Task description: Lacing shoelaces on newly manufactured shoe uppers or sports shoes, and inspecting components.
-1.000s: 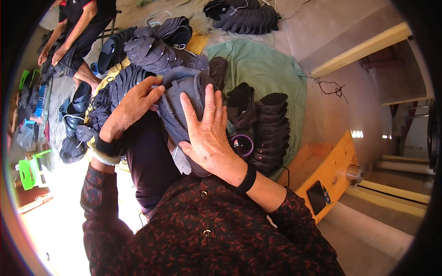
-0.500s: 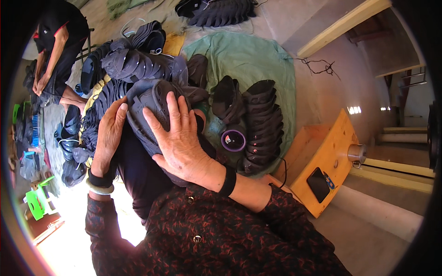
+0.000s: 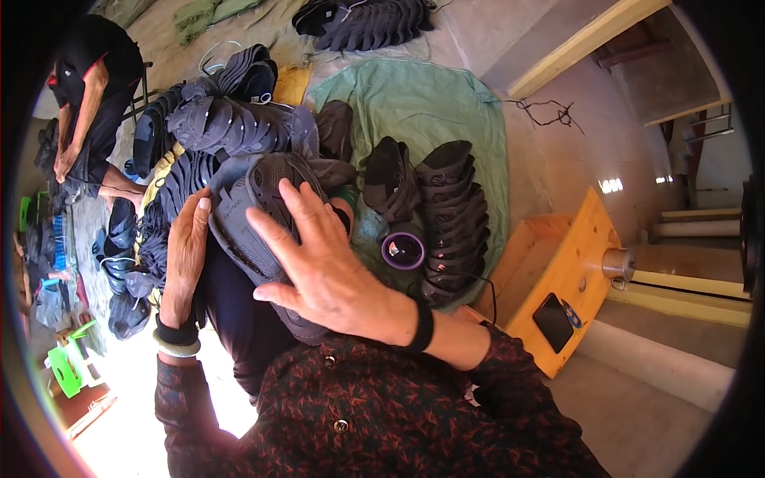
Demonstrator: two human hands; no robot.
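Observation:
A dark grey shoe upper (image 3: 231,209) with a perforated, textured surface lies across my lap, tilted toward me. At its left edge is my left hand (image 3: 185,255), thumb and fingers close together against the rim, gripping it; some of its fingertips are hidden. My right hand (image 3: 339,275) is over the upper's right side, palm down, with fingers spread and thumb stretched out. It hides part of the upper, and whether the fingertips touch the surface is hard to tell.
Stacked shoe uppers (image 3: 454,215) lie on a green cloth (image 3: 382,84) beside a purple-rimmed round container (image 3: 403,250). More grey uppers (image 3: 239,123) are piled ahead. At right, a wooden box (image 3: 578,287) carries a phone (image 3: 553,322) and a metal cup (image 3: 617,263). Another person (image 3: 96,72) bends at the far left.
My right hand has shifted right and toward me, its fingers moving off the middle of the upper. The upper has turned slightly, and more of its perforated part shows. My left hand stays at its edge.

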